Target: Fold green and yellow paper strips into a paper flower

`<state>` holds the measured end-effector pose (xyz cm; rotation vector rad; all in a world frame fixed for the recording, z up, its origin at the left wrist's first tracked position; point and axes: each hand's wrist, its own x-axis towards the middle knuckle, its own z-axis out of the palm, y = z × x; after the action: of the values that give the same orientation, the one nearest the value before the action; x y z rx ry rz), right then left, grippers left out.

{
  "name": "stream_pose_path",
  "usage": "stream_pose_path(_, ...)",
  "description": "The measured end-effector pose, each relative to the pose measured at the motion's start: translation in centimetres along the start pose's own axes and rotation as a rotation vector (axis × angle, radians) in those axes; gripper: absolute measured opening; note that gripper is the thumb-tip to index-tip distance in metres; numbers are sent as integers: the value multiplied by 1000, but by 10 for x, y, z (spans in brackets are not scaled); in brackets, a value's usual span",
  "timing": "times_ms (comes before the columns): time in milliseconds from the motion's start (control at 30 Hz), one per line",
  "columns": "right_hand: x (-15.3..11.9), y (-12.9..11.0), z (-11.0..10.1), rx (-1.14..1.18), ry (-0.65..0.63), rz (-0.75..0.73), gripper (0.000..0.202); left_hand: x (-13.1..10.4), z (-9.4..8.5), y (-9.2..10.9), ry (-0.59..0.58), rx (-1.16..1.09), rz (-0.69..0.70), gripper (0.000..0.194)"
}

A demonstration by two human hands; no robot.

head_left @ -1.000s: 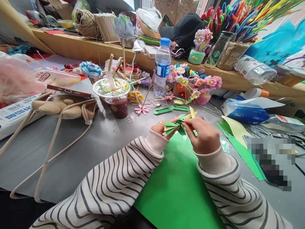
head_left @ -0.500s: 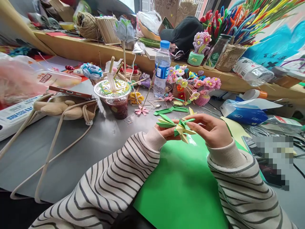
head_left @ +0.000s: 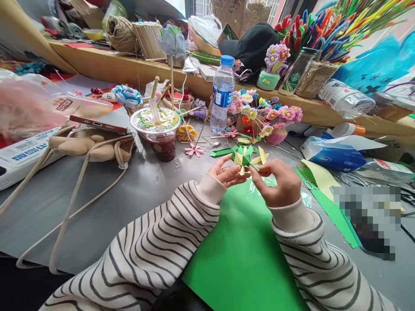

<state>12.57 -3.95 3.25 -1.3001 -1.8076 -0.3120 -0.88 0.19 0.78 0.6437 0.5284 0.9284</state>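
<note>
A folded paper piece in green and pale yellow [head_left: 244,157] is between my two hands, above the far end of a green sheet [head_left: 249,242]. My left hand [head_left: 225,172] is closed on its left side. From the right, my right hand [head_left: 278,181] pinches a green tip at its lower right edge. Just behind the piece lie green folded strips [head_left: 223,151] and pale yellow folded strips [head_left: 262,155] on the grey table [head_left: 145,203].
A lidded drink cup [head_left: 158,134] and a water bottle [head_left: 223,95] stand behind my hands. Left is a beige bag [head_left: 90,147] with a phone on it. Scissors [head_left: 309,183], a yellow sheet [head_left: 320,177] and a tissue pack [head_left: 330,151] lie right.
The paper piece has been turned, its yellow points now facing me. My right hand has shifted left and down, uncovering the scissors and the yellow strips.
</note>
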Motion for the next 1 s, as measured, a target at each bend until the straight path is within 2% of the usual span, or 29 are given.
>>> stream_pose_path(67, -3, 2, 5, -31, -35, -21, 8, 0, 0, -2, 58, 83, 96, 61)
stream_pose_path(133, -4, 3, 6, -21, -95, -31, 10, 0, -2, -1, 80, 151, 130, 52)
stream_pose_path(233, -1, 4, 0, 77, -209, 12, 13, 1, -5, 4, 32, 226, 123, 45)
stream_pose_path(367, 8, 8, -12, 242, -272, 130, 25, 1, -7, 8, -24, 323, 145, 42)
stream_pose_path(467, 11, 11, -14, 300, -278, 152, 34, 0, -7, 4, -38, 372, 170, 41)
stream_pose_path(533, 10, 13, -12, 286, -270, 106, 28, -1, -7, 0, -54, 384, 159, 40)
stream_pose_path(633, 9, 15, -8, 245, -246, 49, 9, -2, -5, -2, -53, 356, 142, 37)
stream_pose_path(800, 9, 15, -5, 268, -196, 70, 10, -4, 0, 1, -24, 317, 151, 33)
stream_pose_path(1000, 8, 14, -4, 273, -249, -5, 6, -1, -5, -3, -8, 342, 99, 47)
